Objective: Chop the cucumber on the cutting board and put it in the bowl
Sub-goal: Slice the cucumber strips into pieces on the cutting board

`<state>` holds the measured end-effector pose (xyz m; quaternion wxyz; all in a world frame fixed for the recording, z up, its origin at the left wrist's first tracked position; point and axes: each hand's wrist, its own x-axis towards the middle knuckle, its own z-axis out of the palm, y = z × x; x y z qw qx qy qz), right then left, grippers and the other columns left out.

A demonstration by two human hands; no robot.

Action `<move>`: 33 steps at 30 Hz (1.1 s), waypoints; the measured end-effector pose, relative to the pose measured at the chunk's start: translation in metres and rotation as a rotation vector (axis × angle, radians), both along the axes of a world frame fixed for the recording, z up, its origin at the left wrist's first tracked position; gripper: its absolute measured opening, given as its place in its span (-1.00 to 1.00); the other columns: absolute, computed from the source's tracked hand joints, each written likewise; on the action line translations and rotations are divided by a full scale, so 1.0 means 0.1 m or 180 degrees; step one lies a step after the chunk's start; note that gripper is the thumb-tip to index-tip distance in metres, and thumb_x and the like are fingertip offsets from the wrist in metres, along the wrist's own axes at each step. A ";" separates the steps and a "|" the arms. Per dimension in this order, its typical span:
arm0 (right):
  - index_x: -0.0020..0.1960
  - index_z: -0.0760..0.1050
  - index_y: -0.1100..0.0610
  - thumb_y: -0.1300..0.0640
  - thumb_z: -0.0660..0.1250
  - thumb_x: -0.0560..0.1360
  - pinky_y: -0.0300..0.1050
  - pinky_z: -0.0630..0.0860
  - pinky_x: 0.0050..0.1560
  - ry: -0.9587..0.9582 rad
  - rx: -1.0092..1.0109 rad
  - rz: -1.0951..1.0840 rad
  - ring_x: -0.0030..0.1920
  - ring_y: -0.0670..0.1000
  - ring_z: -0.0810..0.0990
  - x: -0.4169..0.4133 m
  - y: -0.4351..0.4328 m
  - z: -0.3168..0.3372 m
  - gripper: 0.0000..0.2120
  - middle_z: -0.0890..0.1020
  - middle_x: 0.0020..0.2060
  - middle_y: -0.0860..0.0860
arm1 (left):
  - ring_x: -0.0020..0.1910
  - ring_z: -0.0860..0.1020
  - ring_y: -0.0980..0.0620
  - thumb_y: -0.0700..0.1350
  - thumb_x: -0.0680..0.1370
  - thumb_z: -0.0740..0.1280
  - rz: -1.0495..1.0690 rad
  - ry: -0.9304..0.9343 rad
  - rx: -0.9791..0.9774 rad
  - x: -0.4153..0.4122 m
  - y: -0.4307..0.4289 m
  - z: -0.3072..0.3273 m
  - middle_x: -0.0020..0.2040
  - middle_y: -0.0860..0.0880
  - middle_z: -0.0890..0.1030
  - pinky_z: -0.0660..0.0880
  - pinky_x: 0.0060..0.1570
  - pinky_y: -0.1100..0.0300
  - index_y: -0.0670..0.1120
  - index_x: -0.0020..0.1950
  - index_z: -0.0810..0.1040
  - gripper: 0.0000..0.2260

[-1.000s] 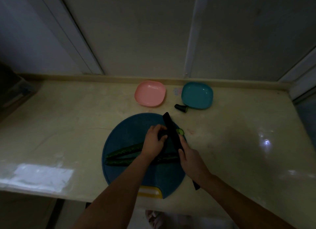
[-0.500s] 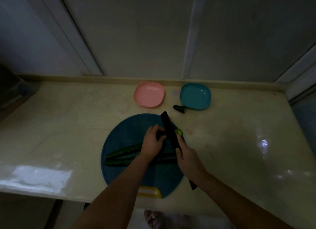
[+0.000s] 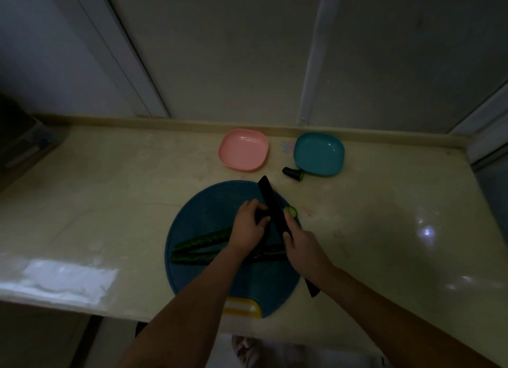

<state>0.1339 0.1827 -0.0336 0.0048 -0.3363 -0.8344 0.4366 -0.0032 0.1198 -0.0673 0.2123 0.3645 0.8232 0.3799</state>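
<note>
Green cucumber lies left-to-right on board; left hand grips it, right hand grips knife.

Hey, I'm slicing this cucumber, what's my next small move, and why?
Probably press the knife down to cut again: the blade sits across the cucumber just right of your left hand, your right hand grips the handle, and only one slice lies on the cutting board.

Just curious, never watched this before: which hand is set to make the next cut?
Right. The right hand grips the knife, blade over the cucumber; the left hand only steadies it.
</note>
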 end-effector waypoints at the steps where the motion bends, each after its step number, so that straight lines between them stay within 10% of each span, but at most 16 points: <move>1: 0.51 -0.07 0.03 0.20 0.05 0.62 -0.29 0.22 -0.49 -0.0020 -0.0012 0.0011 -0.49 -0.12 0.30 -0.02 0.01 -0.01 -0.47 0.36 -0.47 -0.02 | -0.08 0.42 0.07 -0.22 0.49 0.37 -0.0002 0.0002 0.0003 0.00 0.00 0.00 -0.09 -0.02 0.45 0.24 -0.19 0.35 -0.14 -0.01 0.50 -0.88; 33: 0.51 -0.08 0.01 0.18 0.05 0.62 -0.29 0.25 -0.49 0.0163 0.0018 -0.0096 -0.49 -0.13 0.32 0.14 -0.10 -0.01 -0.48 0.43 -0.43 0.01 | 0.01 0.37 0.04 -0.21 0.54 0.28 0.0017 0.0445 -0.0075 0.09 -0.06 -0.03 0.02 -0.09 0.49 0.23 -0.12 0.33 -0.13 0.08 0.47 -0.87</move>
